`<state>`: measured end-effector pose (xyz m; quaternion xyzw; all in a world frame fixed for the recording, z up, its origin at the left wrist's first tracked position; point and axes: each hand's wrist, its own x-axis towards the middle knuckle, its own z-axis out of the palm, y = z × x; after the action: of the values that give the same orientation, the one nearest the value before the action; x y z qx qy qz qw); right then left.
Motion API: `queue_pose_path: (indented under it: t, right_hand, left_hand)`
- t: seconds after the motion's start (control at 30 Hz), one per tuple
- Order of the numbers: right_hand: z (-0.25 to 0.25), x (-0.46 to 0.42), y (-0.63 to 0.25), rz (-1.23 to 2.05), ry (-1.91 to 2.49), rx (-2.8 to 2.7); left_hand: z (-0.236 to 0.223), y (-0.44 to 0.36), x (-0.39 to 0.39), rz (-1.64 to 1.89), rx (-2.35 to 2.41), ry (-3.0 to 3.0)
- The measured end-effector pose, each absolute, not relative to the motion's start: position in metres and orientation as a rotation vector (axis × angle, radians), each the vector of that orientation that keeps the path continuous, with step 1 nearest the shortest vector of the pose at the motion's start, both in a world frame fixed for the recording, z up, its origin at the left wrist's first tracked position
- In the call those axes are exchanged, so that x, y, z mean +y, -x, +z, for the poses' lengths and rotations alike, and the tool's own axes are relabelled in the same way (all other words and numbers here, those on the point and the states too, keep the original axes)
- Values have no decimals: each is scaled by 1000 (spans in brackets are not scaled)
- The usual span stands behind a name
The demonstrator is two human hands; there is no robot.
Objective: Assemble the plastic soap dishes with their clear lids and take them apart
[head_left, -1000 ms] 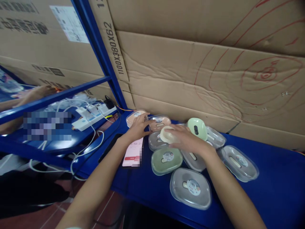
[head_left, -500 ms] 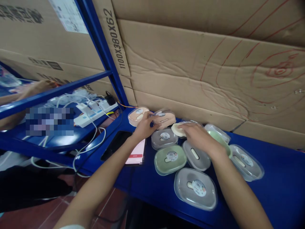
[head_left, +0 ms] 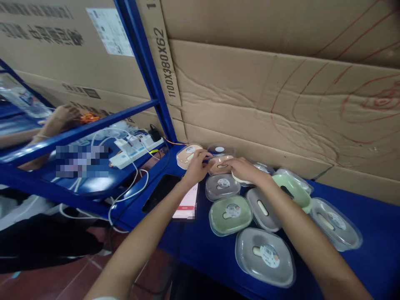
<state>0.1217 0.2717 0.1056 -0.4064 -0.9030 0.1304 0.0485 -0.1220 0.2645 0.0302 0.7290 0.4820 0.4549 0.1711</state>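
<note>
My left hand [head_left: 199, 167] is at the left side of a pink box [head_left: 220, 165], with its thumb and fingers curled at the edge of a clear plastic lid [head_left: 219, 149]. That lid is raised and tilted behind the box, its round white label visible. My right hand [head_left: 245, 169] reaches in from the other side, its bent fingers at the right end of the pink box. Under the right hand lies a cream rounded piece [head_left: 239, 180], mostly hidden. A grey lidded box [head_left: 222, 187] sits just in front, and another pink lidded box [head_left: 189, 156] stands to the left.
A green lidded box [head_left: 230, 215], more grey boxes [head_left: 265, 257] and an uncovered green box [head_left: 295, 192] crowd the blue table [head_left: 371, 233]. Two phones [head_left: 186, 204] lie left. Cardboard [head_left: 250, 100] rises behind. Beyond the blue frame are a power strip [head_left: 136, 153] and another person's hand [head_left: 64, 116].
My right hand moved the cream piece rightward, then shifted to the pink box. The clear lid has come up off that box at my left hand. The view has shifted slightly.
</note>
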Motion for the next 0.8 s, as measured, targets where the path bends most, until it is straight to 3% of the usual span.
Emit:
queue_pose_path:
  t: [0.27,0.6,0.8]
  right_hand:
    - [97,305,-97,535,1306,-2824]
    - [96,293,-105,596,1329,-2796]
    - [100,286,-112,517,1291,-2779]
  left_hand:
    - [38,130,268,1235,1403,-2211]
    - [40,155,262,1173,1959,-2128]
    - [35,157,268,1191,1988,-2058]
